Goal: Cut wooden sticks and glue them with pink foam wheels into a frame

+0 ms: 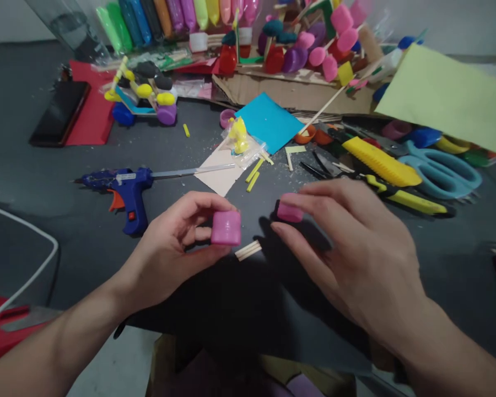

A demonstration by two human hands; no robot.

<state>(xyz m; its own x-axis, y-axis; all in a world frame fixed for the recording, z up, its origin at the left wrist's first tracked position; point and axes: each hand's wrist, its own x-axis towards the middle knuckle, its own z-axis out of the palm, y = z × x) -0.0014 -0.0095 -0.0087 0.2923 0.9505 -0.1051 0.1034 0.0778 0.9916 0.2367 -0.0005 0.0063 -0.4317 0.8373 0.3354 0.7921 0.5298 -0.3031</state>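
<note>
My left hand point(177, 242) pinches a pink rounded cylinder point(226, 228), glossy like plastic, between thumb and fingers above the dark table. A second pink cylinder point(291, 209) is under the fingertips of my right hand point(347, 237). The right index finger overlaps its top, while the thumb appears a little apart from it, below. Between the hands, several short pale wooden sticks point(248, 251) lie side by side near the table's front.
A blue glue gun point(134, 193) lies left. A yellow cutter point(380, 161), blue scissors point(442, 171) and pliers point(417, 201) lie right. Further back are a small toy car point(144, 99), a phone point(60, 113), a blue sheet point(268, 121) and a cardboard piece point(273, 92) bearing colourful parts.
</note>
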